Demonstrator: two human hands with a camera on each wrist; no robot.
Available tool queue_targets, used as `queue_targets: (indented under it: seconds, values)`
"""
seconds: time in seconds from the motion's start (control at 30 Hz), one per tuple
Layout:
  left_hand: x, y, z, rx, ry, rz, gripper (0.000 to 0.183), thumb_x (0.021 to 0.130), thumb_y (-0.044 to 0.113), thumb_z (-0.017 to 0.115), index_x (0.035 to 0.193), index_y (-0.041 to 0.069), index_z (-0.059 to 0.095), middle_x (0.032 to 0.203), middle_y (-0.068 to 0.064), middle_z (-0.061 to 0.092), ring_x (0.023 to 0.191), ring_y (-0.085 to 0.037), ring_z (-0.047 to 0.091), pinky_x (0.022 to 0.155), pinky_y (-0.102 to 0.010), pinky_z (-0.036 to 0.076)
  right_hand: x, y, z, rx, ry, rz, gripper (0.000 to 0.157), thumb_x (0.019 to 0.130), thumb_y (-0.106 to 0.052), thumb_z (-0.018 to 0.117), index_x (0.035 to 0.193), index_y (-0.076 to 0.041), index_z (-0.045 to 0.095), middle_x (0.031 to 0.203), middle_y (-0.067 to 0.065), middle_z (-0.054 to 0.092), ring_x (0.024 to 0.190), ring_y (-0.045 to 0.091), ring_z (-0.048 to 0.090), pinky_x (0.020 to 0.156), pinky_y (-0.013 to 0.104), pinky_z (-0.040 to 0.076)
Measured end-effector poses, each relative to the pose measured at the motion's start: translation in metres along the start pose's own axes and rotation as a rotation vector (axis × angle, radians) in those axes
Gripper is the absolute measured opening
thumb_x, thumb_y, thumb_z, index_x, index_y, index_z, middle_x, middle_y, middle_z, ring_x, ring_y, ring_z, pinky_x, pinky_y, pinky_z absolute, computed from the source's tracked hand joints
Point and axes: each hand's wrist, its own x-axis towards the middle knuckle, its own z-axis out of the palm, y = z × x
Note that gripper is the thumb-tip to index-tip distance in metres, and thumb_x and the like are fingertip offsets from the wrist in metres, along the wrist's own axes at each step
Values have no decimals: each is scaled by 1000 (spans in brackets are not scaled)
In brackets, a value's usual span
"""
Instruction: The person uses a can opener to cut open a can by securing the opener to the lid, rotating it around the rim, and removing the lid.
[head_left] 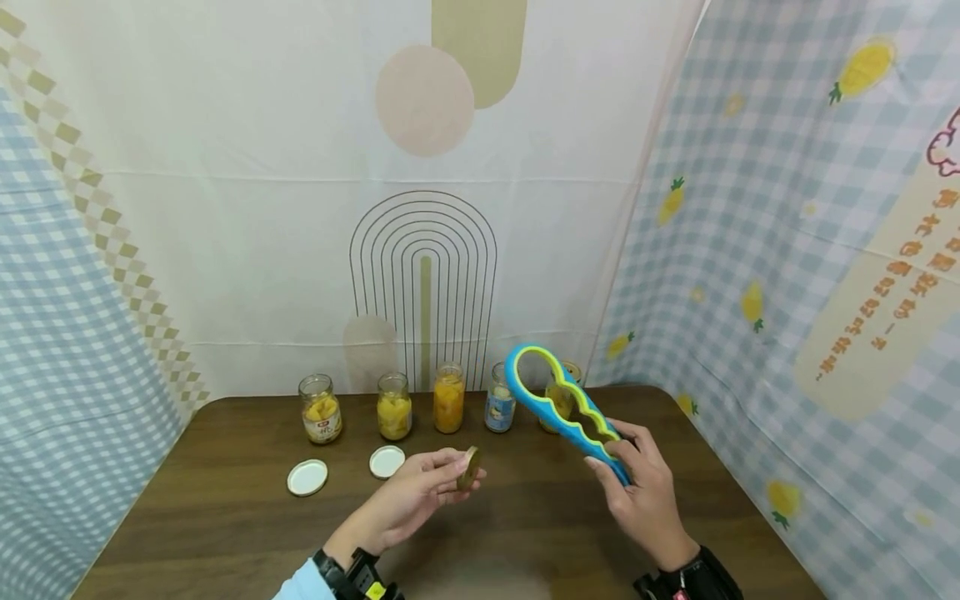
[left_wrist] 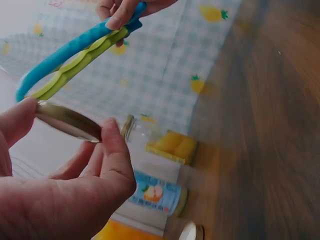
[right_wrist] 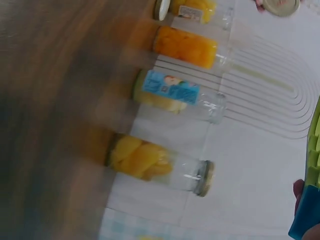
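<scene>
In the head view my left hand pinches a gold jar lid by its edge above the table. The left wrist view shows this lid tilted between thumb and fingertips. My right hand grips the handle end of a blue and green jar opener, whose looped end points up and left. Behind the opener stands a jar of yellow fruit with its gold lid on. Left of it are a blue-labelled jar and a jar of orange fruit, both lidless.
Two more lidless fruit jars, one near the middle and one at the left, complete the row along the back edge. Two white-faced lids lie before them on the brown table. Cloth hangs behind and on both sides.
</scene>
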Motion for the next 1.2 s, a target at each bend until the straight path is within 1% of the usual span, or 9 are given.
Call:
queue_targets:
  seconds: [0.13,0.3,0.37,0.47,0.6,0.7,0.83,0.97,1.2]
  values:
    - [-8,-3,-4,86,-10,-16,46,108,26,64,144,-3,58,127,-1,76,118,-12,69,104,-32,55,-5,5,0,-15,31,44,28,81,7,86,94,-11,70,129,18,65,105,13,64,82,8,46]
    - [-7,-8,0,243,57,8,54,105,24,70,147,-7,56,140,-17,68,120,-15,68,106,-37,57,-5,5,1,-16,26,62,27,83,6,86,94,-13,69,129,17,65,107,11,62,83,8,46]
    - [-3,-10,5,359,90,26,54,103,23,74,145,-7,59,141,-21,67,119,-18,69,103,-38,59,-5,4,1,-16,26,61,28,82,7,86,93,-13,69,129,17,65,108,14,63,84,8,46]
    - [5,-15,14,555,102,39,51,99,21,78,141,-4,64,133,-19,70,115,-23,70,96,-40,61,-5,2,2,-19,27,61,28,82,6,86,93,-13,69,129,17,66,107,16,63,84,7,46]
    - [19,-24,29,858,89,38,52,98,22,80,142,-1,65,128,-15,68,107,-22,67,86,-37,59,-4,0,1,-14,22,65,29,81,6,87,94,-13,69,129,18,66,112,3,60,85,7,46]
    - [30,-33,40,1063,79,12,53,97,23,81,143,2,66,128,-11,66,106,-17,64,84,-33,56,-3,0,1,-2,27,55,29,81,7,87,94,-13,69,128,18,66,114,-2,58,86,7,47]
    - [44,-42,52,1280,61,-11,50,94,23,83,139,6,69,131,-9,66,113,-19,65,90,-33,58,-3,0,1,10,48,30,31,79,10,86,93,-11,70,128,20,66,113,1,60,86,7,47]
    - [58,-49,57,1419,40,-53,46,92,22,86,134,10,72,134,-9,68,124,-26,64,99,-36,57,-3,-1,0,17,39,46,30,80,10,86,94,-11,69,129,20,66,116,-5,57,87,6,46]
    - [65,-55,58,1459,28,-130,40,87,19,90,123,10,76,112,-5,60,99,-18,57,81,-31,55,-2,-7,1,44,62,33,32,78,12,86,93,-11,70,128,19,67,116,-5,57,86,7,48]
